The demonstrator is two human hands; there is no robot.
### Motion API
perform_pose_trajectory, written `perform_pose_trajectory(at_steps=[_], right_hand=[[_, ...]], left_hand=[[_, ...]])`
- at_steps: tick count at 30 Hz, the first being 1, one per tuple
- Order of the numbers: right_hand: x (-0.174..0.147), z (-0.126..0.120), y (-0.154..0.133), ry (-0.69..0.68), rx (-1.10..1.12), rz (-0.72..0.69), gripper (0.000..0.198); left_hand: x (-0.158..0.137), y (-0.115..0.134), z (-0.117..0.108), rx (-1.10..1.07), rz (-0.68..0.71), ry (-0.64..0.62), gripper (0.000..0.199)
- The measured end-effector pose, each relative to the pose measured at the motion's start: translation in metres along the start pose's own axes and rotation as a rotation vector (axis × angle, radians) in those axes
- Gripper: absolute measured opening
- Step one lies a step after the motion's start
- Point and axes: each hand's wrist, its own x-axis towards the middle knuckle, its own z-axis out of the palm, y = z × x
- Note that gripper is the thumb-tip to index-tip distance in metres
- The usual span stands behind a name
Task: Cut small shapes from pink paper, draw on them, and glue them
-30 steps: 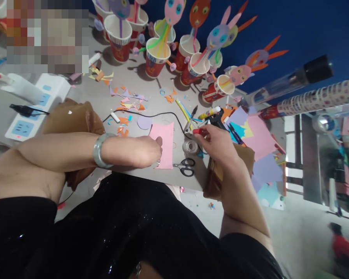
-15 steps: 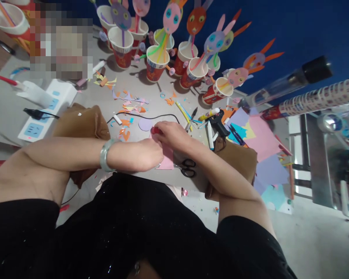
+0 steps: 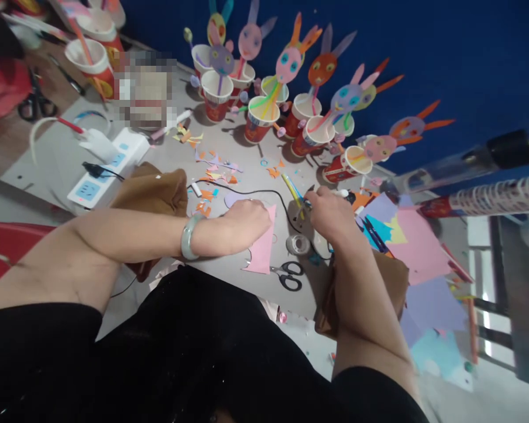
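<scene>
My left hand (image 3: 249, 223), with a pale bangle (image 3: 187, 236) at the wrist, rests curled on a pink paper strip (image 3: 261, 254) with a curved cut in its edge. Its fingertips are hidden beneath it, and so is whatever they hold. A purple paper disc (image 3: 233, 200) shows partly behind that hand. My right hand (image 3: 331, 216) is over the pens, its fingers bent together at a slim dark-tipped tool (image 3: 300, 212); I cannot make out exactly what they grip. Black-handled scissors (image 3: 290, 276) lie at the strip's right, below a tape roll (image 3: 298, 244).
Several paper cups (image 3: 263, 120) with paper rabbit figures line the back. A power strip (image 3: 110, 170) stands left, and a black cable (image 3: 247, 191) crosses the table. Brown cloth-like bundles (image 3: 152, 185) flank the work spot. Coloured paper sheets (image 3: 423, 235) lie right, with scraps (image 3: 216, 173) scattered mid-table.
My right hand has left the pink paper and moved right to the pens. The red item at its fingers no longer shows. My left hand now lies over the paper. The view has shifted.
</scene>
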Motion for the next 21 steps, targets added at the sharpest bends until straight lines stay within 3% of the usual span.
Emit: perform_pose_trajectory(at_steps=[4, 13, 16, 19, 21], right_hand=[[0.002, 0.012, -0.001, 0.019, -0.022, -0.053, 0.038], [0.003, 0.015, 0.007, 0.04, -0.055, -0.097, 0.036], [-0.001, 0.011, 0.01, 0.067, -0.03, -0.08, 0.032], [-0.008, 0.004, 0.013, 0.122, 0.042, -0.058, 0.028], [-0.014, -0.001, 0.014, 0.191, 0.095, -0.064, 0.026]], left_hand=[[0.001, 0.0, 0.002, 0.08, -0.037, -0.061, 0.042], [0.005, -0.009, 0.007, 0.086, 0.006, -0.052, 0.038], [0.001, -0.022, 0.002, 0.035, 0.035, -0.061, 0.033], [-0.002, -0.043, -0.002, -0.025, 0.158, 0.038, 0.021], [-0.001, -0.056, -0.005, 0.003, 0.176, 0.038, 0.018]])
